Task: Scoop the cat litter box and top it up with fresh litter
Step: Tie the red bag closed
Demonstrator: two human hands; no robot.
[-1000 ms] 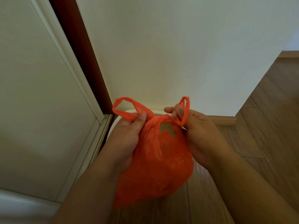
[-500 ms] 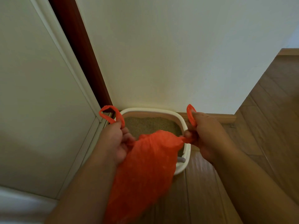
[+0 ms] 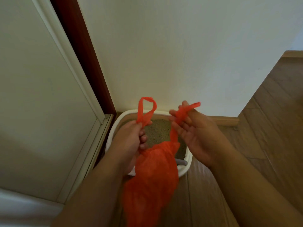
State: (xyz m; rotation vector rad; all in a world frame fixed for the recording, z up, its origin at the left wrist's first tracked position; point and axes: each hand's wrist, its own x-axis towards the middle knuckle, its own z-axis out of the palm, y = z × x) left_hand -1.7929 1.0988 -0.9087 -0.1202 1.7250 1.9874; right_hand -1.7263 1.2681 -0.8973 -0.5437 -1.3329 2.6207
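1. Head view looks down on an orange plastic bag (image 3: 152,181) hanging between the two hands, above the near edge of the white litter box (image 3: 186,170) that sits on the wooden floor (image 3: 270,145) in the corner by the wall (image 3: 180,54); the bag's long axis runs from its two handles down and toward the person, its bulk below and nearer than both grips.
2. Left handle loop (image 3: 146,110) stands upright above the left hand (image 3: 129,141); the right handle (image 3: 185,112) slants up and right across the right hand (image 3: 198,136); the two handles are near each other but apart, the gap lying over the litter (image 3: 159,131).
3. Left hand is clenched round the base of its loop, fingers curled; right hand has the strip pinched between thumb and fingers, the other fingers looser.
4. Judging by this, the step in hand is knotting the bag; the next move calls for crossing one handle over the other, and both hands lie about equally near the gap.
5. A grey handle (image 3: 181,162), probably the scoop's, pokes out at the box's near rim, mostly hidden by the bag.
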